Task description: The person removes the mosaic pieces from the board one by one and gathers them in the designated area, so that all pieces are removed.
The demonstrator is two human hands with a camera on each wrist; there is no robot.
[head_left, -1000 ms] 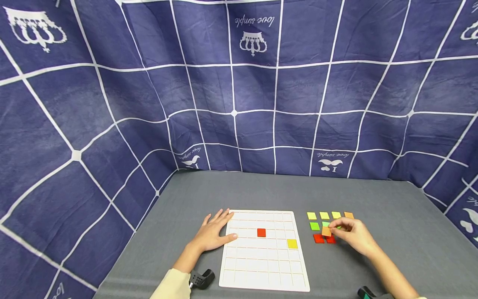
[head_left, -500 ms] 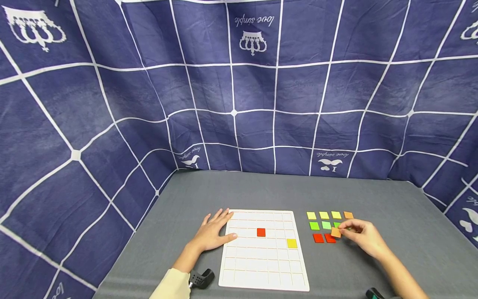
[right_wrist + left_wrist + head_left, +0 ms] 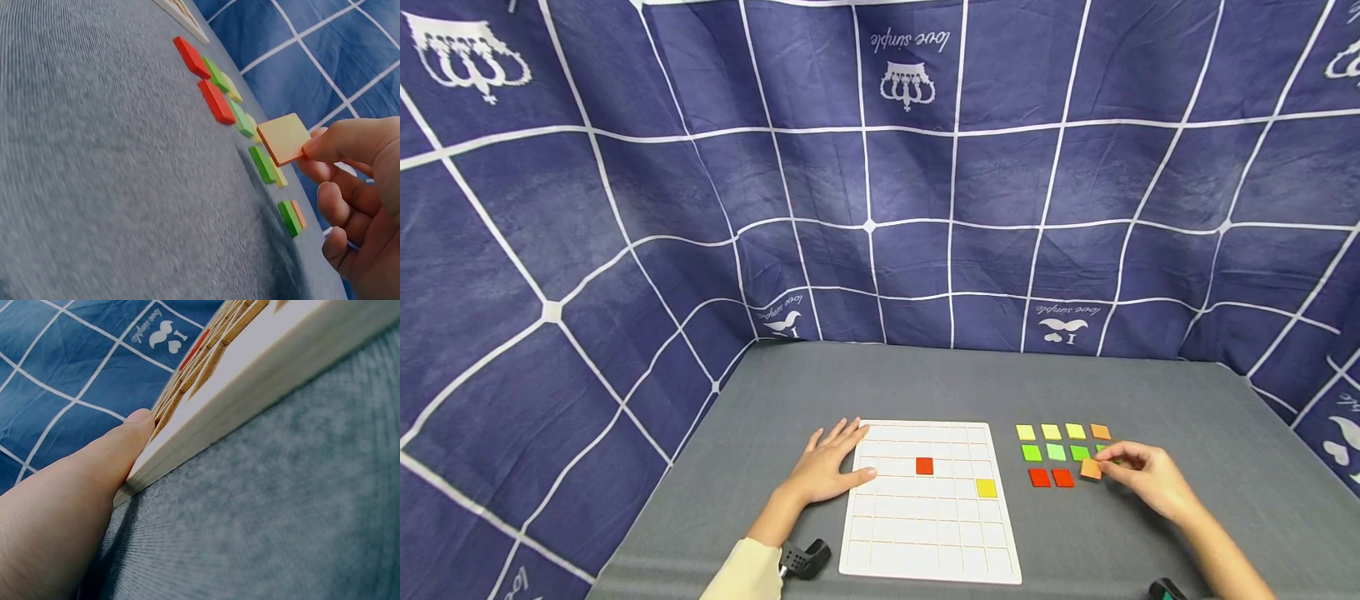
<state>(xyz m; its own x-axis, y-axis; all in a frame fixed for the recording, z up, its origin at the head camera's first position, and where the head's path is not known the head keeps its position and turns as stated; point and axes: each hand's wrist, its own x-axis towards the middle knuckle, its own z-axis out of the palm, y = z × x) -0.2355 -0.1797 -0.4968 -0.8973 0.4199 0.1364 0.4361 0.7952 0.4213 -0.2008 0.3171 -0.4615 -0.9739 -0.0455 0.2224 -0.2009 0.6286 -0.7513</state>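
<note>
My right hand [image 3: 1150,479] pinches an orange square tile [image 3: 285,139] between thumb and fingers, holding it above the table to the right of two red tiles [image 3: 1051,477]. My left hand [image 3: 823,471] lies with fingers spread at the left edge of a white grid board [image 3: 925,533]. In the left wrist view its thumb [image 3: 134,434] rests on the board's edge. On the board sit one red tile [image 3: 924,466] near the middle and one yellow tile [image 3: 987,488] toward the right edge.
Behind the red tiles lies a row of green tiles [image 3: 1056,452], partly covered by my right hand. Farther back are several yellow tiles [image 3: 1051,432] and another orange tile [image 3: 1101,432]. A blue gridded cloth [image 3: 910,183] hangs behind the grey table [image 3: 887,379].
My right hand has moved to the right with the orange tile, from over the red and green tiles to beside the right red one. The left hand and board stay put.
</note>
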